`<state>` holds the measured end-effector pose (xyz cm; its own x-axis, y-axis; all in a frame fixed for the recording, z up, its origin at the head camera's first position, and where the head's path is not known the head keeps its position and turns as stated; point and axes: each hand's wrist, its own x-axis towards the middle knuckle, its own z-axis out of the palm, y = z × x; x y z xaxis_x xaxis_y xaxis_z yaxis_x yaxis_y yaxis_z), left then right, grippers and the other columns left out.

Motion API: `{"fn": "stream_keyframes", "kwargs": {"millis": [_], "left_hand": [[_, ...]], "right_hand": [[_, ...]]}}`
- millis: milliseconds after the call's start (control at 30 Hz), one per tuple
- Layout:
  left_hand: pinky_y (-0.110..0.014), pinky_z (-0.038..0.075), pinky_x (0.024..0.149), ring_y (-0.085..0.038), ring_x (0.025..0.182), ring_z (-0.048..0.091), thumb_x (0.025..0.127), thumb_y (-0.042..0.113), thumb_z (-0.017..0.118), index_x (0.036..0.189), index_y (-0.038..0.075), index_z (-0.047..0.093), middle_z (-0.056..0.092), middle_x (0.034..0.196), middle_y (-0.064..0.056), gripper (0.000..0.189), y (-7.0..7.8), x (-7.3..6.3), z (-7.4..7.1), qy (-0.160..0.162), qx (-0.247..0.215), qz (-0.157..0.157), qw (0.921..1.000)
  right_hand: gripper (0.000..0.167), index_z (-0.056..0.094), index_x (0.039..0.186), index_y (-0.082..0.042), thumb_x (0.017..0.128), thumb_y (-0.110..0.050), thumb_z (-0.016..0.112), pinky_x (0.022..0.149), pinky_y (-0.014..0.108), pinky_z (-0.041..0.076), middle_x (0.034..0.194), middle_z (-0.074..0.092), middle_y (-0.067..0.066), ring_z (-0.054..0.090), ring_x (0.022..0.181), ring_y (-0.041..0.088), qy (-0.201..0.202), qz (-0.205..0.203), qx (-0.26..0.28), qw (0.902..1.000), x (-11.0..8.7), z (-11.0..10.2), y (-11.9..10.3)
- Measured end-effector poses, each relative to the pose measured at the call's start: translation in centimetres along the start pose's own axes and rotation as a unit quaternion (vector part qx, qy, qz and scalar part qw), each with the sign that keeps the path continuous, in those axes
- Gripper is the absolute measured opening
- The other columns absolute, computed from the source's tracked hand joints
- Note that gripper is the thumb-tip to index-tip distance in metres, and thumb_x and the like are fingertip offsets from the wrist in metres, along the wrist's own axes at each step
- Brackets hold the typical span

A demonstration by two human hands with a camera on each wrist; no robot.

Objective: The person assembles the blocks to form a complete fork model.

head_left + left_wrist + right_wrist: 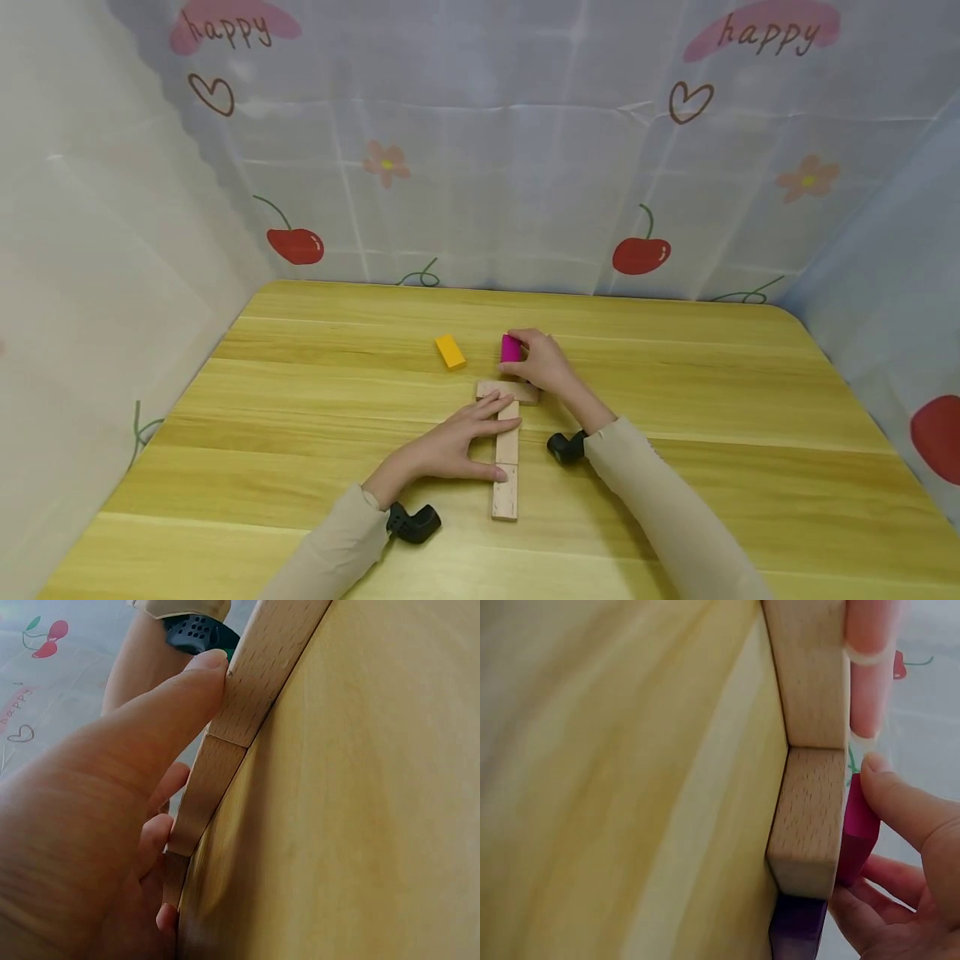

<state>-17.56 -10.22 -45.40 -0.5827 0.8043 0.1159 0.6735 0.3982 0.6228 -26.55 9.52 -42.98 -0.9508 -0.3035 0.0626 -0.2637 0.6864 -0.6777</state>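
Note:
My right hand (545,364) pinches a magenta block (510,348) between thumb and fingers, just beyond the crosswise wooden block (527,392). Two plain wooden blocks, a middle one (507,448) and a near one (505,504), lie end to end below it, forming a T. Across them rests my left hand (457,442), fingers spread; its thumb touches the near block and its fingertips lie on the middle and crosswise blocks. A dark purple block (799,926) touches the crosswise block in the right wrist view; my right hand mostly hides it in the head view.
A yellow block (450,352) lies on the wooden table (300,433), left of the magenta one. Behind the table hangs a printed curtain (480,192), with more sheeting at both sides. Black wrist devices (415,523) sit at both sleeves.

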Motion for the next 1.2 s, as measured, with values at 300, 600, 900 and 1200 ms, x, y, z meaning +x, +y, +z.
{"fn": "stream_keyframes", "kwargs": {"millis": [300, 600, 900, 1200], "left_hand": [[-0.047, 0.010, 0.109, -0.021, 0.140, 0.003, 0.084, 0.041, 0.070, 0.143, 0.011, 0.041, 0.015, 0.154, -0.007, 0.072, 0.0, 0.1, 0.1, 0.000, -0.001, 0.005, 1.0000], [-0.045, 0.009, 0.110, -0.020, 0.140, 0.003, 0.083, 0.040, 0.070, 0.143, 0.012, 0.041, 0.014, 0.154, -0.007, 0.072, 0.1, 0.1, 0.0, -0.001, -0.002, 0.003, 1.0000], [-0.045, 0.009, 0.110, -0.020, 0.140, 0.003, 0.083, 0.039, 0.071, 0.143, 0.011, 0.041, 0.015, 0.154, -0.008, 0.072, 0.0, 0.2, 0.0, -0.001, -0.001, 0.004, 1.0000], [-0.045, 0.008, 0.110, -0.019, 0.140, 0.002, 0.083, 0.040, 0.070, 0.143, 0.012, 0.041, 0.014, 0.154, -0.007, 0.072, 0.2, 0.1, 0.0, -0.002, -0.002, -0.005, 1.0000]], "right_hand": [[0.065, 0.053, 0.129, 0.006, 0.077, -0.024, 0.079, 0.092, 0.045, 0.041, 0.121, 0.056, 0.021, 0.055, 0.101, 0.031, -0.002, -0.023, -0.038, 0.9990, 0.0, 0.4, -0.2], [0.066, 0.053, 0.129, 0.005, 0.076, -0.024, 0.080, 0.104, 0.050, 0.025, 0.121, 0.056, 0.020, 0.053, 0.108, 0.033, 0.001, -0.033, -0.053, 0.9980, 0.0, 0.7, 0.0], [0.067, 0.052, 0.130, 0.005, 0.076, -0.024, 0.080, 0.107, 0.054, 0.011, 0.123, 0.055, 0.020, 0.051, 0.114, 0.034, 0.007, -0.038, -0.065, 0.9972, -0.2, 1.0, 0.2], [0.064, 0.054, 0.128, 0.004, 0.077, -0.025, 0.079, 0.107, 0.056, 0.011, 0.122, 0.056, 0.020, 0.050, 0.115, 0.033, 0.011, -0.052, -0.055, 0.9971, -0.2, 1.2, 0.4]]}}
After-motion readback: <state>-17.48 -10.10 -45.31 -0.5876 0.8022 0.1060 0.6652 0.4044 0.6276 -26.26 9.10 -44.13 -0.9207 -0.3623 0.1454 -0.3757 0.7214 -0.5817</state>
